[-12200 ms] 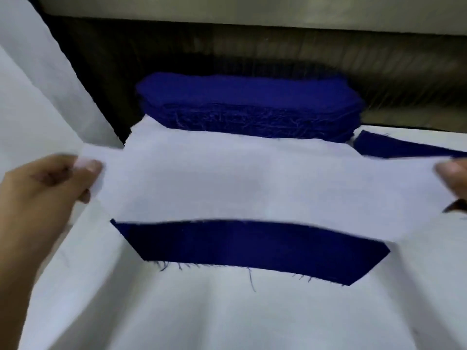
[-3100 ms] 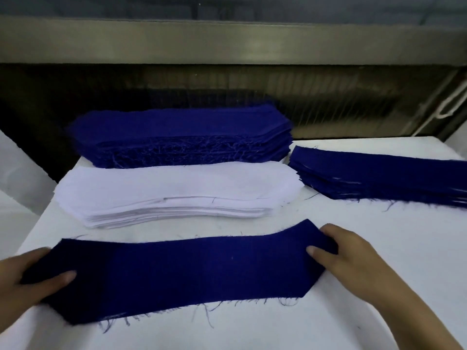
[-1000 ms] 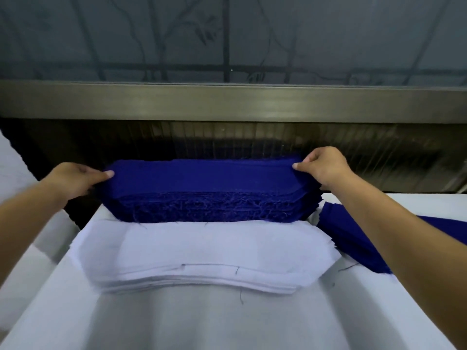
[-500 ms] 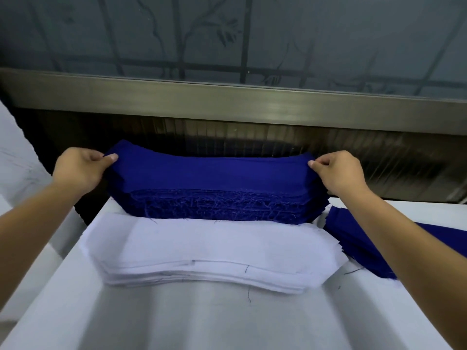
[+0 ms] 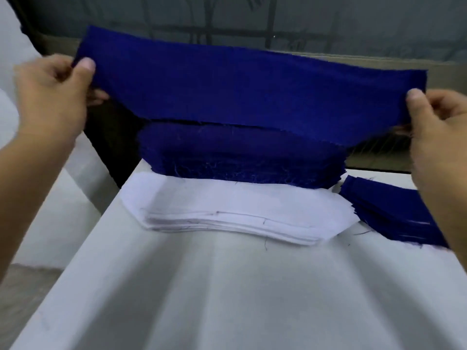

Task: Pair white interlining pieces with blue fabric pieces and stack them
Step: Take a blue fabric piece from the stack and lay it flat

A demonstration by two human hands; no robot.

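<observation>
The left hand (image 5: pixel 50 97) pinches one short end of a single blue fabric piece (image 5: pixel 240 92), thumb on the near face and fingers curled behind. This likely lets the strip hang flat instead of folding on itself. The piece is held stretched in the air, above and just in front of the tall blue stack (image 5: pixel 240 160) at the back of the surface (image 5: pixel 240 299), evidently the supply pile. Directly in front of that pile, touching its base, lies the white interlining stack (image 5: pixel 240 210), so both kinds sit within one reach for pairing. The right hand (image 5: pixel 437 130) pinches the opposite end the same way, sharing the tension. Below its forearm, at the right edge, a lower blue pile (image 5: pixel 384 210) lies apart from the others, probably where finished pairs gather. The bare area in front looks reserved for laying a piece down.
</observation>
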